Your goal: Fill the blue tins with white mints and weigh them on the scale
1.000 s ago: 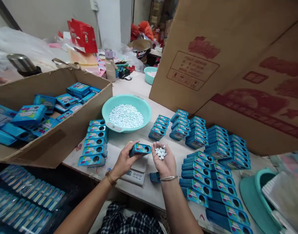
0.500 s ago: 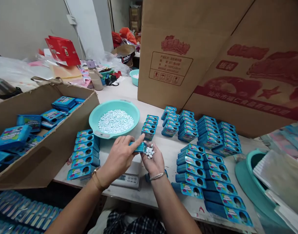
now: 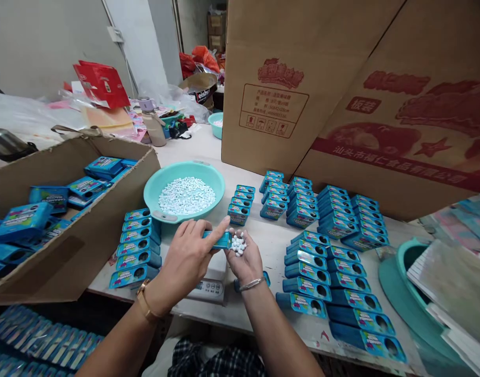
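Observation:
My left hand (image 3: pixel 188 252) grips a small blue candy box (image 3: pixel 223 241), tilted sideways with its end at my right palm. My right hand (image 3: pixel 246 264) is cupped palm up, holding a small heap of white candies (image 3: pixel 238 245). Both hands are above a white digital scale (image 3: pixel 207 289), which they partly hide. Just behind them stands a turquoise basin (image 3: pixel 153 193) with many more of the pale candies. Beside my right wrist, another blue box (image 3: pixel 266 278) shows only in part.
Rows of blue boxes stand at left (image 3: pixel 135 255), behind the hands (image 3: pixel 240 205) and at right (image 3: pixel 308 267). An open carton (image 3: pixel 118 214) of blue boxes sits at left. A large cardboard box (image 3: pixel 275 141) blocks the back. A green tub (image 3: pixel 401 283) stands far right.
The candy box and my left hand have shifted slightly left and down. The heap in my right palm lies a little further left, and my right hand has moved slightly left too.

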`<control>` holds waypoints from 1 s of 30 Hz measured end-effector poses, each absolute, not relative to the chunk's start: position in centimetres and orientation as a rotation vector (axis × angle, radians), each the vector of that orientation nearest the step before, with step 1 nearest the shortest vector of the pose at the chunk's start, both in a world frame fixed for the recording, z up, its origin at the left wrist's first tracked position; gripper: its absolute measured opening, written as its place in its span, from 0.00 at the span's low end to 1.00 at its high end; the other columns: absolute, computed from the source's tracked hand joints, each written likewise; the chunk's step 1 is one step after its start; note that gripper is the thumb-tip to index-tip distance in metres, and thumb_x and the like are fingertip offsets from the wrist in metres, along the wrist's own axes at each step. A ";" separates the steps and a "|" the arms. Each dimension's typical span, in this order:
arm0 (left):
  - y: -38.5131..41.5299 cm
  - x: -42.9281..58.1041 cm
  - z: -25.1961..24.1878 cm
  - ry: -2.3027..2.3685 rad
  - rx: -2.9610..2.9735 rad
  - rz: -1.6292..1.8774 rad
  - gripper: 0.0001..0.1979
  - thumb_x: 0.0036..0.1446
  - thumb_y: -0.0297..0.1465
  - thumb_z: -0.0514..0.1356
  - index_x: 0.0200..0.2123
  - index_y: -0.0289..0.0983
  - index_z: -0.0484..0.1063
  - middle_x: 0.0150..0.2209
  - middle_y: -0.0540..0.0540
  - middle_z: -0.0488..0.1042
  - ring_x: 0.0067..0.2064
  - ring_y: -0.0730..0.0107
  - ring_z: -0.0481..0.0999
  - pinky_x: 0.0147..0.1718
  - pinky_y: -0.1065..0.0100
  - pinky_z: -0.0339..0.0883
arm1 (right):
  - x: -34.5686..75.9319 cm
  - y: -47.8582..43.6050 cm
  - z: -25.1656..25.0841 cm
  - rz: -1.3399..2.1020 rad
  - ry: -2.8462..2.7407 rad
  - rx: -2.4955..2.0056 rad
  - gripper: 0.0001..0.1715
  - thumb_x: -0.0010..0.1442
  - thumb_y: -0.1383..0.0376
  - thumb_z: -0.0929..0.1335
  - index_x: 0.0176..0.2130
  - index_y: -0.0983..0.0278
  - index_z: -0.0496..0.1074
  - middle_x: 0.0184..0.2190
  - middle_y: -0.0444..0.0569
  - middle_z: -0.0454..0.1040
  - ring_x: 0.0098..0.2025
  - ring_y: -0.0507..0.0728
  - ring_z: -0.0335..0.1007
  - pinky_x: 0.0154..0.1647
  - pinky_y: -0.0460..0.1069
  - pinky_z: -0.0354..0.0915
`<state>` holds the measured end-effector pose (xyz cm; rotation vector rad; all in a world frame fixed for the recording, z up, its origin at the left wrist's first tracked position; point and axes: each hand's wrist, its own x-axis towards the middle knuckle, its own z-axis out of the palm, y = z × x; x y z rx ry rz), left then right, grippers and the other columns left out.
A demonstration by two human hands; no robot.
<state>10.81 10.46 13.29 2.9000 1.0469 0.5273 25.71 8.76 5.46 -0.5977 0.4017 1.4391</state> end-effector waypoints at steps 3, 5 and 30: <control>10.4 11.0 13.2 1.031 2.974 0.444 0.32 0.62 0.25 0.51 0.67 0.47 0.50 0.41 0.43 0.67 0.42 0.58 0.65 0.46 0.57 0.60 | 25.3 8.9 5.6 1.445 0.420 -0.580 0.17 0.67 0.65 0.60 0.27 0.65 0.68 0.24 0.46 0.74 0.28 0.51 0.74 0.35 0.47 0.72; 10.5 11.0 13.2 1.043 2.995 0.397 0.32 0.62 0.25 0.51 0.67 0.47 0.50 0.41 0.42 0.67 0.41 0.58 0.65 0.45 0.57 0.60 | 25.1 8.9 5.6 1.450 0.434 -0.585 0.18 0.67 0.65 0.59 0.28 0.65 0.68 0.24 0.46 0.74 0.28 0.51 0.74 0.35 0.47 0.72; 11.9 8.4 2.3 0.962 1.563 0.940 0.22 0.53 0.36 0.66 0.50 0.38 0.67 0.47 0.44 0.72 0.49 0.60 0.72 0.53 0.59 0.64 | 29.3 7.6 5.9 1.368 0.377 -0.586 0.17 0.68 0.63 0.59 0.28 0.65 0.65 0.25 0.44 0.69 0.25 0.48 0.67 0.26 0.44 0.68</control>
